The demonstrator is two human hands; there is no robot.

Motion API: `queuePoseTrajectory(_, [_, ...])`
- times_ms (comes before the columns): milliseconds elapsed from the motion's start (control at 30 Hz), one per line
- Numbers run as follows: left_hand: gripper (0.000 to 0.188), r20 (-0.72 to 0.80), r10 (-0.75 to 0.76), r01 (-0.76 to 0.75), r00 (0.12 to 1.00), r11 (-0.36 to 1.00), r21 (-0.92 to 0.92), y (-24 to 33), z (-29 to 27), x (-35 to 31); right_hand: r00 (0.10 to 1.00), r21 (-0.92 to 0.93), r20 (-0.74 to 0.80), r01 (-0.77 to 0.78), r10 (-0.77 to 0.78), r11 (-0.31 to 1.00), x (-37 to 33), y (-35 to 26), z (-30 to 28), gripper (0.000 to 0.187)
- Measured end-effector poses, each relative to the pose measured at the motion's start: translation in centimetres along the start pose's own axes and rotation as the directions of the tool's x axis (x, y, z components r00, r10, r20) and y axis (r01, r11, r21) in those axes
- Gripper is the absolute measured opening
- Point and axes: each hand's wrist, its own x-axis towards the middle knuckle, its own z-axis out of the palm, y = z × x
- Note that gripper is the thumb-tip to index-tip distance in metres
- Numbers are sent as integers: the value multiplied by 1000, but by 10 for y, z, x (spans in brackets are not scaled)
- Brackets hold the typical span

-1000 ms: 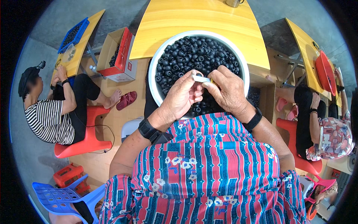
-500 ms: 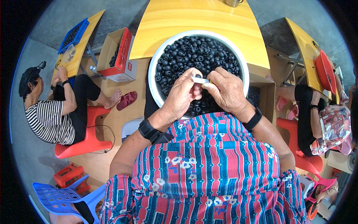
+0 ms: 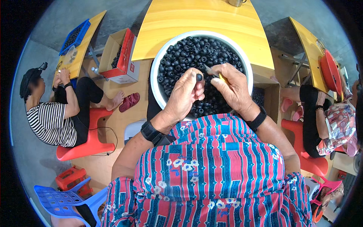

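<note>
A wide pale basin (image 3: 154, 75) full of small black ring-shaped rubber parts (image 3: 200, 49) sits in front of my body. Over it, my left hand (image 3: 185, 90) pinches one small black rubber part (image 3: 199, 77) between thumb and fingers. My right hand (image 3: 232, 85) is closed round a small knife (image 3: 208, 69); some yellow of its handle shows by the thumb. The blade stands just right of the pinched part, apart from it. Both hands hover close together above the heap.
Beyond the basin is a yellow table (image 3: 204, 17) with a metal cup (image 3: 236, 2). Left is a cardboard box (image 3: 123, 75) of black parts. A person in stripes (image 3: 53, 121) sits at a side table, left; another person (image 3: 334, 121) sits right, beside a red basin (image 3: 330, 72).
The knife blade has moved off the piece in my left hand, and my right hand has shifted slightly right. The black part's end now shows between my left fingers.
</note>
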Motion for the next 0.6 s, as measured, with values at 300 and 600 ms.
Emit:
queuePoseTrajectory(300, [33, -3, -21, 21, 1000, 999, -46, -6, -6, 3, 986, -160, 100, 146, -131, 976, -2, -10, 0, 53])
queuePoseTrajectory(600, [28, 6, 16, -15, 1000, 991, -134, -11, -13, 7, 963, -275, 180, 243, -199, 930, -3, -12, -3, 60])
